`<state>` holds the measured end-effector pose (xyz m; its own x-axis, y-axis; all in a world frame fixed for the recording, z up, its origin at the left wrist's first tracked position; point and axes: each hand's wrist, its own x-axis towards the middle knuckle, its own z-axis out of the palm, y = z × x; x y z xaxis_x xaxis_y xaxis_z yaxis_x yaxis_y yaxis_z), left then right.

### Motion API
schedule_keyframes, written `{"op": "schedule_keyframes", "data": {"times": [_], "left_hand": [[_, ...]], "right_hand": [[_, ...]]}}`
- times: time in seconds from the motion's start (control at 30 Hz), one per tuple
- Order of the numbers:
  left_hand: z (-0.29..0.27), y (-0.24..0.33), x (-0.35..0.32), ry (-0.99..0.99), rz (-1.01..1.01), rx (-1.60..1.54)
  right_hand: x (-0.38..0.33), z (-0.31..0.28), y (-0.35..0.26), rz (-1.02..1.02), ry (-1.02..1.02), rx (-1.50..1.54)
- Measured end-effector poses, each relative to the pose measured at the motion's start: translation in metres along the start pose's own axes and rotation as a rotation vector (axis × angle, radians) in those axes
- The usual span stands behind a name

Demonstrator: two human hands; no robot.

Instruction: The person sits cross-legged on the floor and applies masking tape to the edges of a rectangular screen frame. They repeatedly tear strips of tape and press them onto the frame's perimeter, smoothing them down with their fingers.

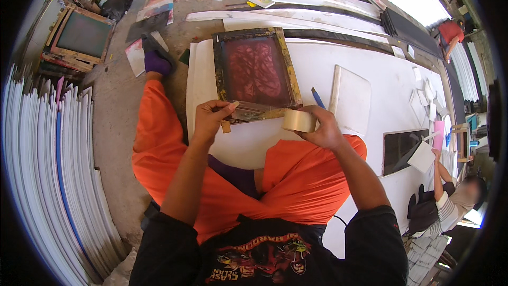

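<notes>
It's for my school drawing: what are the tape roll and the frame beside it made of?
The tape roll looks like smooth, glossy plastic: its pulled-out strip seems clear and shiny. The frame looks matte and rough, probably wood: thick and blocky, though yellow and black blotches hide any grain.

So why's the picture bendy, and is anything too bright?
Head view: fisheye lens bends the white stack at left and leaves corners black; head view: bright light washes out white sheets at upper right, but not the tape roll.

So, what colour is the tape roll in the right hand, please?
The tape roll is pale tan, clearest in the head view.
</notes>
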<state>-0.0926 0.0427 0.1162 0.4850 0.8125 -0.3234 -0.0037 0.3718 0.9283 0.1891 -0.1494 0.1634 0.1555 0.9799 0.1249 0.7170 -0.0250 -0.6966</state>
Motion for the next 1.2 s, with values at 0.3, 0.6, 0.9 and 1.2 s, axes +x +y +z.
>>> {"op": "schedule_keyframes", "data": {"times": [0.3, 0.6, 0.9, 1.2], "left_hand": [[-0.001, -0.014, 0.017, 0.062, -0.019, -0.056], [-0.013, -0.046, 0.039, 0.158, -0.033, 0.002], [-0.039, -0.082, 0.055, 0.24, -0.045, 0.058], [-0.034, -0.099, 0.071, 0.332, 0.01, 0.18]], "right_hand": [[0.027, -0.044, 0.049, -0.08, 0.004, -0.146], [0.056, -0.054, 0.085, 0.087, -0.457, -0.52], [0.089, -0.044, 0.119, 0.008, -0.564, -0.698], [0.088, -0.02, 0.143, -0.002, -0.477, -0.787]]}}
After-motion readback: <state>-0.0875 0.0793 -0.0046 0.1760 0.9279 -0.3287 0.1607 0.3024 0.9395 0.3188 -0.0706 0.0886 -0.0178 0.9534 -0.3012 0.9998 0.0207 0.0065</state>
